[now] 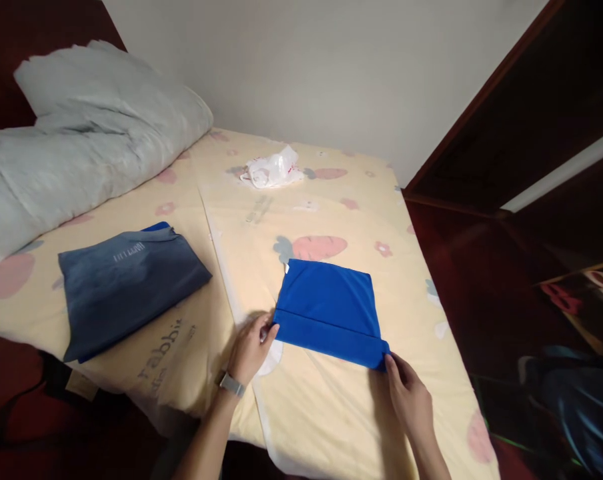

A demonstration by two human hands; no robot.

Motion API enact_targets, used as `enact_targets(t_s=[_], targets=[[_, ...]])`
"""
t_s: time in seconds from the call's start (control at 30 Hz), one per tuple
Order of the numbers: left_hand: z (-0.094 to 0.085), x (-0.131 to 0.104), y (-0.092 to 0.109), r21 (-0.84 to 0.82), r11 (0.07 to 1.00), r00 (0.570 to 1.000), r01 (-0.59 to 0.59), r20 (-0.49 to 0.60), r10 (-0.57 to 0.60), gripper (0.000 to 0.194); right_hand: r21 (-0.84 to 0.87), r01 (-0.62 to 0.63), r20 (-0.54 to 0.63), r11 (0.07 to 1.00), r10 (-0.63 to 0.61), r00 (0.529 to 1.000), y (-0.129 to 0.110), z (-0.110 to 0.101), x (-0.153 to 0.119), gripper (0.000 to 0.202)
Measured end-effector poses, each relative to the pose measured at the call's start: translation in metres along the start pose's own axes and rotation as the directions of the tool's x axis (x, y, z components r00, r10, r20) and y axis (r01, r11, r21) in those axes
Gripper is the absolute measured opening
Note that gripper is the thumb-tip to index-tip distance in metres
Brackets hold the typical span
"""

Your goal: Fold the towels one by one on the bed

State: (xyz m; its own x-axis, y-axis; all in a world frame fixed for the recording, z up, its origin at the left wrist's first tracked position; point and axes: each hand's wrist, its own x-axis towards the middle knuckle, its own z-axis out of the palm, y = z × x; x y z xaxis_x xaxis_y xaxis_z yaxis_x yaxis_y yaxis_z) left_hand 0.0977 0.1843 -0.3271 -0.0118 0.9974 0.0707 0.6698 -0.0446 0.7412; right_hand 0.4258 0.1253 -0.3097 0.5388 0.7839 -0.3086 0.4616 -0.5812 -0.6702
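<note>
A bright blue cloth (326, 300) lies on the bed, its near edge folded over into a flat band. My left hand (252, 346), with a watch (232, 384) on its wrist, pinches the near left corner of that band. The near right corner is pinched between the thumb and fingers of my right hand (409, 393). A small white tag (287, 269) shows at the cloth's far left corner. To the left lies a folded dark grey-blue cloth (131, 283), with some blue fabric (157, 227) showing at its far edge.
A crumpled white plastic bag (274, 168) lies farther back on the patterned bed sheet (351, 413). A grey quilt (96, 133) is bunched at the back left. Beyond the bed's right edge are pink slippers (561, 298) and a dark bag-like item (581, 400).
</note>
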Motion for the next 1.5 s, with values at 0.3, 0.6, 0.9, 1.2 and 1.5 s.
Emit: enact_targets(t_s=[0.3, 0.6, 0.9, 1.2, 1.5], targets=[[0.0, 0.003, 0.027, 0.418, 0.907, 0.998, 0.055, 0.0, -0.061, 0.042, -0.093, -0.105, 0.031, 0.99, 0.108, 0.994, -0.011, -0.002, 0.014, 0.073], [-0.003, -0.003, 0.022, 0.048, 0.977, 0.975, 0.208, 0.064, -0.211, 0.028, 0.143, 0.005, -0.047, 0.99, 0.002, 0.999, -0.008, 0.002, 0.01, 0.075], [-0.029, -0.032, 0.021, 0.372, 0.927, 0.98, 0.056, 0.157, -0.123, 0.006, 0.04, 0.049, 0.051, 0.998, -0.051, 0.997, 0.017, -0.012, -0.016, 0.067], [-0.034, -0.039, 0.014, 0.183, 0.878, 0.867, -0.442, 0.338, 0.365, 0.068, -0.017, 0.571, 0.175, 0.821, -0.56, 0.81, 0.054, -0.017, -0.008, 0.051], [-0.02, -0.009, -0.006, 0.006, 0.948, 0.941, -0.32, 0.119, 0.317, 0.044, 0.188, 0.153, 0.154, 0.97, -0.183, 0.971, 0.025, -0.011, -0.002, 0.057]])
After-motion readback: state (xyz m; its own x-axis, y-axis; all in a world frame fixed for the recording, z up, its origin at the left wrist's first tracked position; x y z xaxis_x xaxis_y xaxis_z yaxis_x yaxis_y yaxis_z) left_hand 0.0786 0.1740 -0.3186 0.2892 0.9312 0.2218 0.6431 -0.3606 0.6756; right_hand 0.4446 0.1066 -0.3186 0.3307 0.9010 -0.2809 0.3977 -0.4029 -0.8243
